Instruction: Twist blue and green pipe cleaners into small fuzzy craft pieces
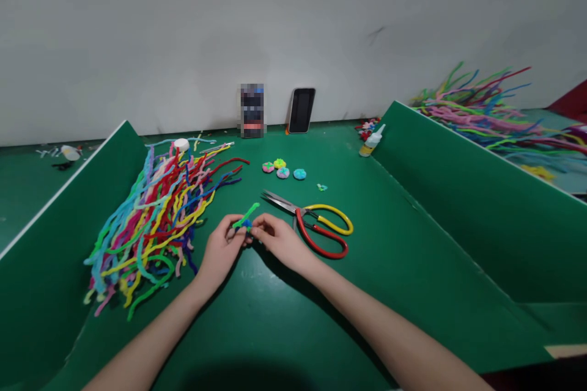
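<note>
Between my two hands is a small blue and green pipe cleaner piece, with a green end sticking up and to the right. My left hand pinches it from the left. Closed on its other side are the fingertips of my right hand. Just right of my right hand lies a pair of scissors with one yellow and one red handle, blades pointing up-left. Farther back sit several small round pipe cleaner pieces in pink, yellow and blue. A tiny green-blue bit lies to their right.
A heap of coloured pipe cleaners covers the left side. Two phones lean on the wall, one dark-screened. A glue bottle stands by the right green divider. More pipe cleaners lie beyond it. A left divider bounds the heap.
</note>
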`<state>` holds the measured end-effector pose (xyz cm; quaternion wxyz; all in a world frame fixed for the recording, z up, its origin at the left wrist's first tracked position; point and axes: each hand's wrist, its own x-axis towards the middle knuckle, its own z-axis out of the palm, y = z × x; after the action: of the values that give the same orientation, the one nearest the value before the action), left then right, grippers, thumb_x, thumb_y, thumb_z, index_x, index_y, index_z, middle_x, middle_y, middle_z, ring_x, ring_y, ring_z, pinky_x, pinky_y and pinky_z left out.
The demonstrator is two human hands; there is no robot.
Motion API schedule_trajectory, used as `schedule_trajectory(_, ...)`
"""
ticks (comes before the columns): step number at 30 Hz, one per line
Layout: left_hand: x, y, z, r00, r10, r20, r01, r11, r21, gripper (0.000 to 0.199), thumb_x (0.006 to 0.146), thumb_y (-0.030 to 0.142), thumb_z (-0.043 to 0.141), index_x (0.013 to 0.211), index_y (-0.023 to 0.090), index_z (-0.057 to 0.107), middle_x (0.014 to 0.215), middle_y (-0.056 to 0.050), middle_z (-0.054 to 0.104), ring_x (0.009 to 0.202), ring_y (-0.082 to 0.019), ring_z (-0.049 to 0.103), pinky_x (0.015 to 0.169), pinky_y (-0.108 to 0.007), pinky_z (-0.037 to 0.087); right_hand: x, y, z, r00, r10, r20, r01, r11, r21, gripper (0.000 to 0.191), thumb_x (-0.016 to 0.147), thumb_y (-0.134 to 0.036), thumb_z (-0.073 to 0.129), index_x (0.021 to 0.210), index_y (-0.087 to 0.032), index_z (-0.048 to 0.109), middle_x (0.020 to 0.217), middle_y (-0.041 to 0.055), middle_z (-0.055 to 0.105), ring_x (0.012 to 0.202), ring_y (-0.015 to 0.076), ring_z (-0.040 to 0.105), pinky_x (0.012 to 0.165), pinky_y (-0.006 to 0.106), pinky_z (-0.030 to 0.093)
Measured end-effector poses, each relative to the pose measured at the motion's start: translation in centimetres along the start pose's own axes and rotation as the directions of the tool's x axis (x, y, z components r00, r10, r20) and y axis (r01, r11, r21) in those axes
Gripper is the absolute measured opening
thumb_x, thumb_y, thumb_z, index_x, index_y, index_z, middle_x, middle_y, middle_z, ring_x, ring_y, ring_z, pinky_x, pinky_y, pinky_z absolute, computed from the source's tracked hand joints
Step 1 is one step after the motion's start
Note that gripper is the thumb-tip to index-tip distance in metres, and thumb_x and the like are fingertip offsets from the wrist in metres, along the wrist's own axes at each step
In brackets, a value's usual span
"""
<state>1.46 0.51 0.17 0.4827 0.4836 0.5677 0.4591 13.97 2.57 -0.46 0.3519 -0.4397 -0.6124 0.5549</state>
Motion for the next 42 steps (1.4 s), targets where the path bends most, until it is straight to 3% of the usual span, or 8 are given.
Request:
schedule_trajectory(21,0.10,0.57,-0.14,0.999,-0.043,0.020,0.044,0.998,-0.037,0.021,0.062,0.030,0.054,0.073,0.012,0.057,0.051,0.003,0.055,0.047,-0.010,0.051,0.049,-0.022,0.044,-0.23,-0.11,-0.05,0.998,-0.014,0.062,0.016,0.999,-0.030,0.009,0.072,-0.018,0.043,0.074,-0.015,0.052,0.061,-0.0025,0.050,0.056,0.0087,0.044,0.054,0.021,0.035)
schedule_trajectory(42,-0.05,0.50,-0.29,0.985,-0.136,0.104,0.160,0.948,-0.274,0.029,0.060,0.034,0.061,0.076,0.010,0.059,0.050,0.002,0.054,0.044,-0.007,0.047,0.044,-0.018,0.037,-0.31,-0.48,0.11,0.999,-0.023,0.028,0.024,0.998,-0.051,0.007,0.070,-0.013,0.043,0.067,-0.016,0.048,0.054,-0.0050,0.044,0.049,0.0078,0.039,0.050,0.020,0.032)
